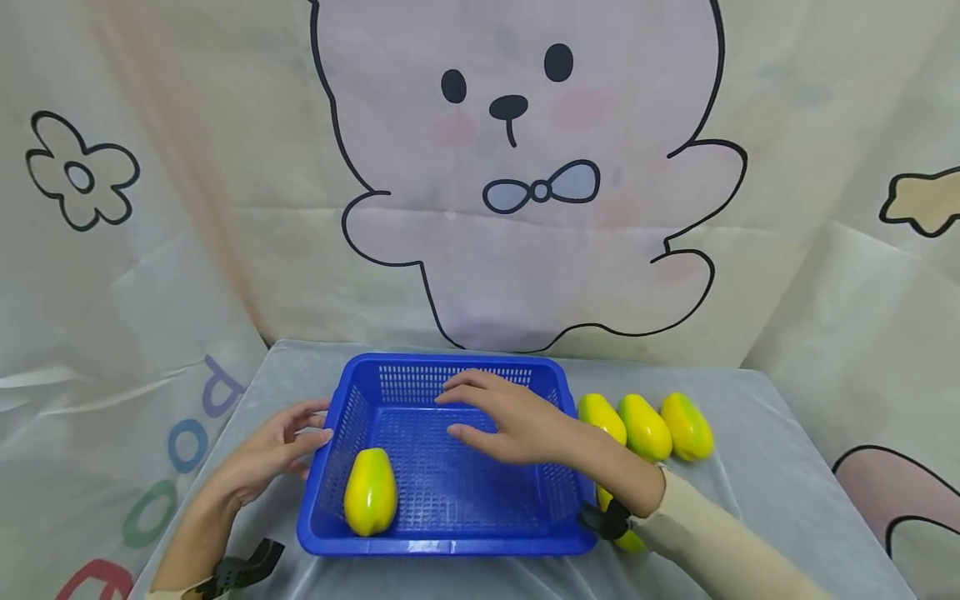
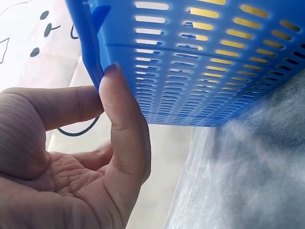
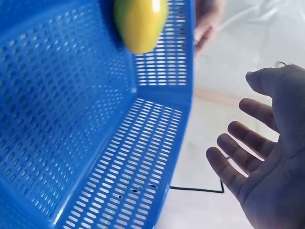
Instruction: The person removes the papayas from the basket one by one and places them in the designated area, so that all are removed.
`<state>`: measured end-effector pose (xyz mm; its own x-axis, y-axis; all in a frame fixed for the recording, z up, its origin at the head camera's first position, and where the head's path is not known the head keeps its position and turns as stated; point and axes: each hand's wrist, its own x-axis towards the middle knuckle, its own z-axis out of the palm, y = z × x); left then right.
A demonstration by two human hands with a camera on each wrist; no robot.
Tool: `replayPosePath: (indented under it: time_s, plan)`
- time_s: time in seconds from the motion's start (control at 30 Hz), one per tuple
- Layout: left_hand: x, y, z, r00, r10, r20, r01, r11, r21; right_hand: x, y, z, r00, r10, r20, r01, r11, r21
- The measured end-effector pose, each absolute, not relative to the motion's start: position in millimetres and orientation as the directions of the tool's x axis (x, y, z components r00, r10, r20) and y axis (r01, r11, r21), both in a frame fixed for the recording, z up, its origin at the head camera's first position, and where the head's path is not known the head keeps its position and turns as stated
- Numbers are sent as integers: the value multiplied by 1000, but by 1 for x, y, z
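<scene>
A blue perforated basket (image 1: 457, 546) stands on the table in front of me. One yellow-green mango (image 1: 370, 492) lies in its front left corner, also seen as the mango (image 3: 140, 23) in the right wrist view. My left hand (image 1: 288, 442) touches the basket's left rim with straight fingers, thumb (image 2: 121, 124) against the wall (image 2: 205, 62). My right hand (image 1: 498, 417) hovers open over the basket's floor (image 3: 57, 109), palm down, holding nothing. Three mangoes (image 1: 643, 427) lie in a row right of the basket; another mango (image 1: 626, 540) shows under my right wrist.
A grey cloth (image 1: 787, 467) covers the table. A cartoon-printed sheet (image 1: 525, 167) hangs behind and to both sides. The table's right edge falls away near a dark outline (image 1: 892, 492).
</scene>
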<state>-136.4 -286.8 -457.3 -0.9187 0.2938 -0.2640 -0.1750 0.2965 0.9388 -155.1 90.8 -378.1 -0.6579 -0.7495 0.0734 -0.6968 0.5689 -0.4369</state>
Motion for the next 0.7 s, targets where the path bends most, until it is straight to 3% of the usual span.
replayPosePath:
  time_s: [0.43,0.7]
  plan:
    - [-135,-285,-456,-913,302,-273,-179,305,935,-160,33,-395,-444,-896,-29,-879,442,-177]
    - [-136,-285,-456,-909,338,-243,-147,286,947,-158,-1,-395,-326,-941,-89,-932,335,-140]
